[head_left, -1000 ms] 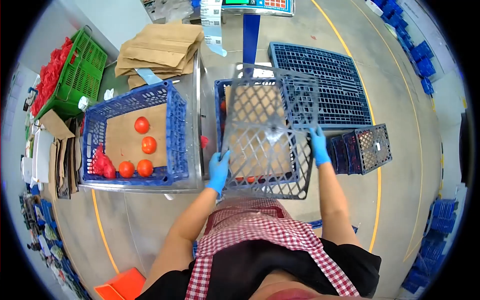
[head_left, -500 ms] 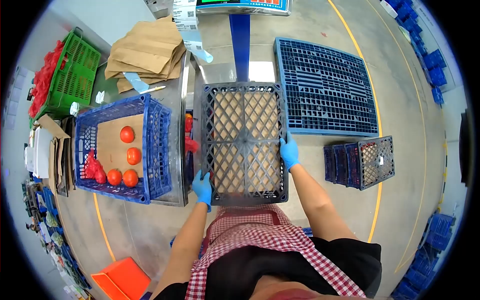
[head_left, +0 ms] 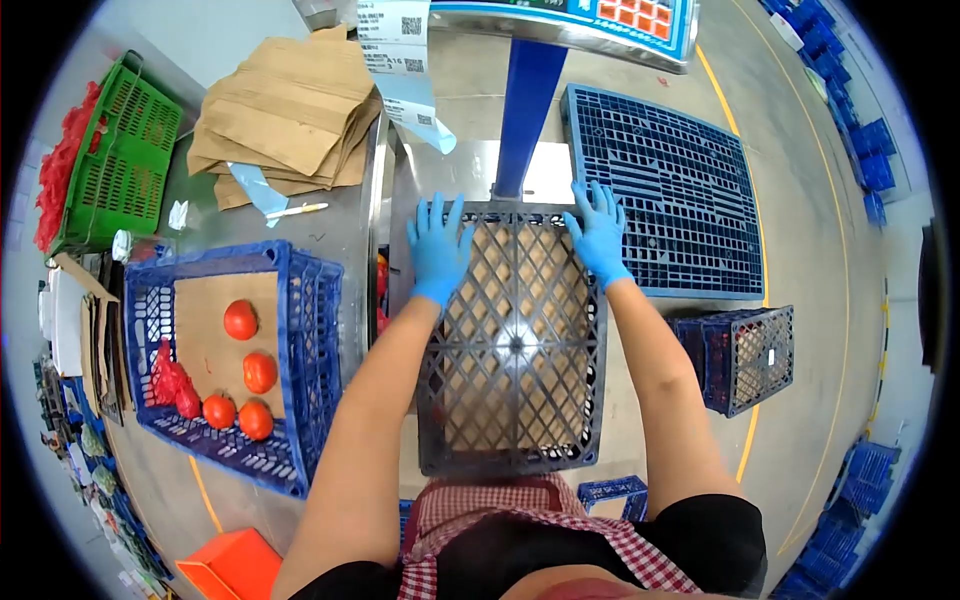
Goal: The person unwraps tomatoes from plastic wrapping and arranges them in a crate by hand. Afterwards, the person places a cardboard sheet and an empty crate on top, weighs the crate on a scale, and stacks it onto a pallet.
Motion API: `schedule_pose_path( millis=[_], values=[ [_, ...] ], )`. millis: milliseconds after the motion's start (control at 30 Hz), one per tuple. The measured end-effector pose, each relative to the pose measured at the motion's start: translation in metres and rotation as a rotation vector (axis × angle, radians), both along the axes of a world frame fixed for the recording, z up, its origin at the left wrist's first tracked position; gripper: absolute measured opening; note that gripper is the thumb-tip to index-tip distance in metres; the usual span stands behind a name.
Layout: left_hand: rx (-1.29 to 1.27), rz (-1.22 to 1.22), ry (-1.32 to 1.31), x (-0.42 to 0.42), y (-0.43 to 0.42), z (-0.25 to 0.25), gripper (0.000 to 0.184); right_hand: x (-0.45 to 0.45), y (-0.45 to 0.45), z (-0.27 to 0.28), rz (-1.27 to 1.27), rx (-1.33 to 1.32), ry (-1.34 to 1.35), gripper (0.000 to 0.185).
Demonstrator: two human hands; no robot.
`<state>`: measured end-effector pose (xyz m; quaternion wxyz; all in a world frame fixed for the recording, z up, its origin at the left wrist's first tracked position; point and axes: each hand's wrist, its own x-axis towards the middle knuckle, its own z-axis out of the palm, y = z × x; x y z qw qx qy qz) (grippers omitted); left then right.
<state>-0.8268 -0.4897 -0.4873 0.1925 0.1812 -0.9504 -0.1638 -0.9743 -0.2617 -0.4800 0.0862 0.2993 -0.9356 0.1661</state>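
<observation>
A black lattice lid [head_left: 516, 345] lies flat over a crate in front of my body; brown cardboard shows through its holes. My left hand [head_left: 440, 250], in a blue glove, rests on the lid's far left corner with fingers spread. At the far right corner, my right hand [head_left: 600, 235], gloved too, touches the edge with its fingers apart. To the left, a blue crate [head_left: 310, 350] lined with cardboard holds several tomatoes [head_left: 240, 320] and a red net bag [head_left: 174, 384].
Cardboard sheets [head_left: 285, 105] lie on the metal table [head_left: 345, 225]. A scale [head_left: 560, 30] on a blue post stands ahead. Blue pallet [head_left: 665, 190] and stacked crates [head_left: 735, 360] are right. A green crate [head_left: 120, 160] is far left, an orange bin [head_left: 235, 565] lower left.
The lid has gone from tilted in my hands to flat over the crate. Both hands have moved from its sides to its far corners, and their fingers have spread.
</observation>
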Motion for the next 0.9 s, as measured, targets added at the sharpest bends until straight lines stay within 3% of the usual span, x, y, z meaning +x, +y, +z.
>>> schedule_pose_path(
  millis=[67,133,167,300,400,433,633,867,900],
  values=[
    [-0.103,-0.061,-0.127,-0.029,-0.016,-0.024,0.044,-0.019,-0.014,-0.031,0.029,0.025,0.051,0.043],
    [-0.061,-0.129,-0.294,-0.041,-0.028,-0.04,0.041,-0.022,-0.022,-0.043,0.015,0.089,-0.2,0.038],
    [-0.109,-0.125,-0.201,-0.042,-0.027,-0.042,0.031,-0.016,-0.024,-0.048,0.017,0.022,0.01,0.034],
    [-0.067,-0.124,-0.162,-0.044,-0.026,-0.039,0.025,-0.021,-0.031,-0.048,0.058,-0.036,0.061,0.037],
    [-0.089,-0.093,-0.159,-0.051,-0.026,-0.036,0.022,-0.028,-0.051,-0.033,0.014,0.175,-0.226,0.038],
    [-0.108,-0.073,-0.177,-0.053,-0.024,-0.037,0.021,-0.028,-0.056,-0.044,0.113,0.136,-0.115,0.031],
    [-0.217,-0.103,-0.073,-0.055,-0.021,-0.047,0.024,-0.021,-0.07,-0.061,0.169,0.044,0.038,0.035],
    [-0.167,-0.096,-0.224,-0.074,-0.021,-0.042,0.026,-0.045,-0.081,-0.057,0.348,0.185,-0.222,0.048],
    [-0.173,-0.099,-0.251,-0.076,-0.022,-0.043,0.027,-0.049,-0.087,-0.055,0.293,0.319,-0.29,0.051]
  ],
)
